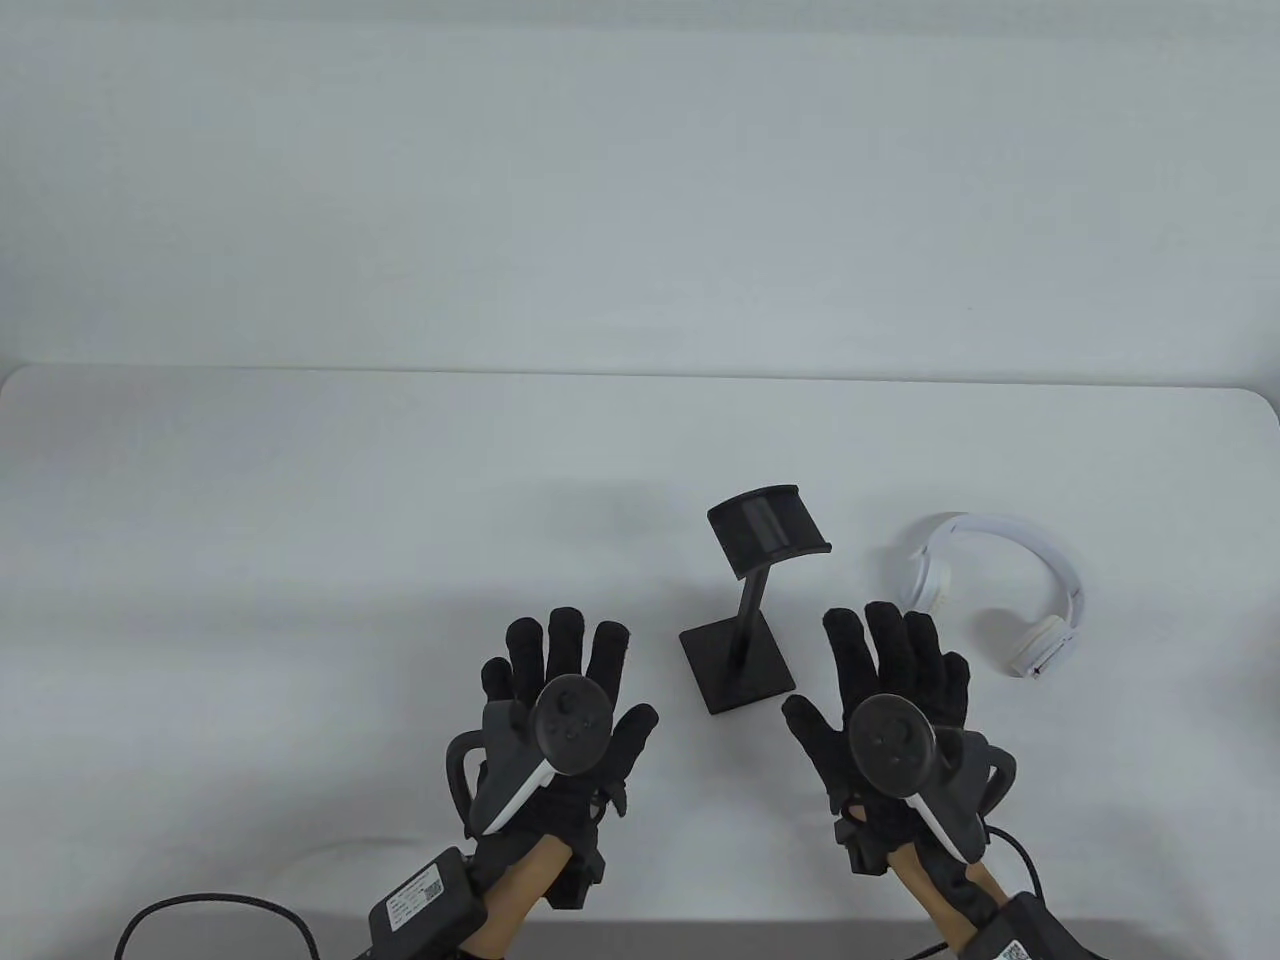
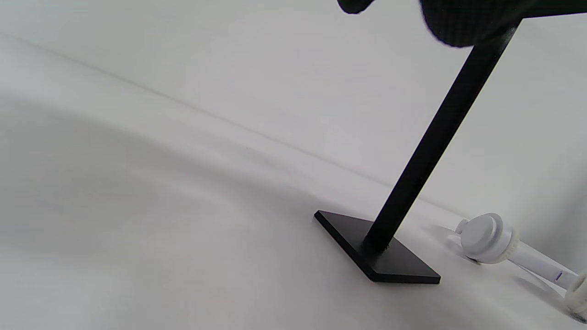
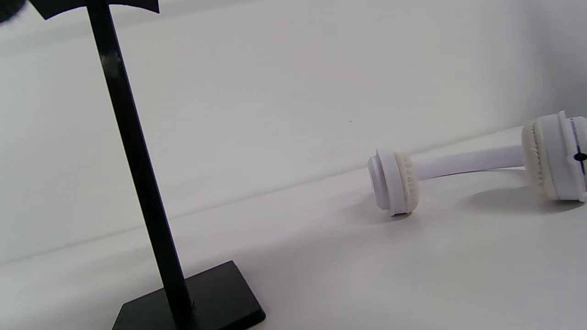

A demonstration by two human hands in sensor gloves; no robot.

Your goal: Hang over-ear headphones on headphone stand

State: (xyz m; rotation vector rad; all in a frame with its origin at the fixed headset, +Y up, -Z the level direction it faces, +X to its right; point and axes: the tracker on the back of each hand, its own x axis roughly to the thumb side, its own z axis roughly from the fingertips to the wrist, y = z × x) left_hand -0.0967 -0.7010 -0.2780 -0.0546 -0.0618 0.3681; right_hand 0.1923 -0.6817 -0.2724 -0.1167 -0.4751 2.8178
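A black headphone stand (image 1: pixel 750 600) with a square base and a curved top saddle stands upright at the table's middle front; it also shows in the left wrist view (image 2: pixel 422 169) and the right wrist view (image 3: pixel 137 174). White over-ear headphones (image 1: pixel 1010 590) lie on the table to its right, also visible in the right wrist view (image 3: pixel 458 169) and the left wrist view (image 2: pixel 490 238). My left hand (image 1: pixel 560 690) lies flat with fingers spread, left of the stand. My right hand (image 1: pixel 890 690) lies flat with fingers spread, between stand and headphones. Both hands hold nothing.
The white table (image 1: pixel 300 560) reaches to a back edge against a white wall. Black cables (image 1: pixel 200 910) run from my wrists at the front edge.
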